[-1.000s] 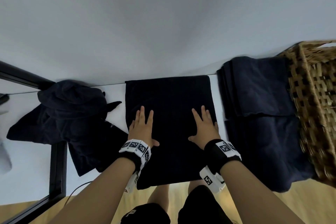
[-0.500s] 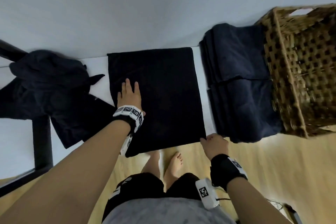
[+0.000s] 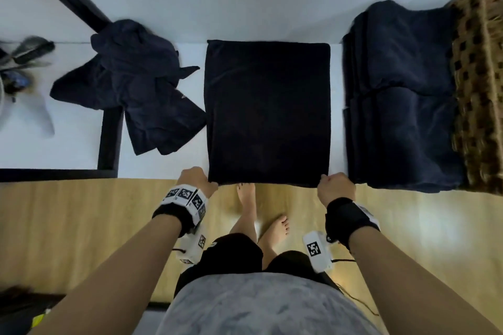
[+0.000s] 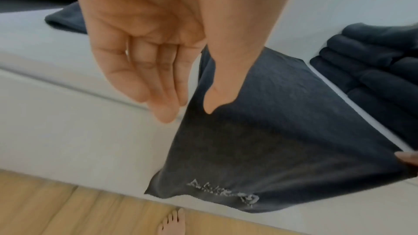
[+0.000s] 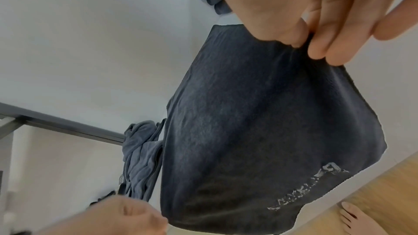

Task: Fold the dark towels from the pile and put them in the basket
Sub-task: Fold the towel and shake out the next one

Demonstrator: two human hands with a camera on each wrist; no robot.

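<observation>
Dark cloth, a half-folded towel (image 3: 268, 114), lay flat at the centre of the head view on a white table (image 3: 163, 160), its near edge hanging over the table's front edge. The left hand (image 3: 196, 181) was at the towel's lower left corner and the right hand (image 3: 336, 189) at its lower right corner, both just below the middle of the frame.

In the left wrist view, the left hand (image 4: 158, 45) pinched the towel (image 4: 271, 131) with the thumb on top of the cloth and the fingers (image 4: 162, 96) curled beneath; pale embroidered lettering (image 4: 224, 192) showed near the hanging hem. In the right wrist view, the right hand (image 5: 316, 15) pinched the towel (image 5: 260, 122) between thumb and fingertips at the upper right of the frame, the cloth gathered at the pinch. Both grips were narrow and held the towel.

A loose pile of dark towels (image 3: 136, 90) lay crumpled at the left of the head view, just beside the flat towel. A stack of folded dark towels (image 3: 402, 95) sat at the right, apart from the flat towel by a strip of bare table. A woven basket (image 3: 481, 84) stood at the far right edge, touching that stack. What the basket held could not be determined.

A black frame (image 3: 109, 141) crossed the left of the frame. Bare feet (image 3: 246, 198) stood on a wooden floor (image 3: 81, 226) below the table edge.
</observation>
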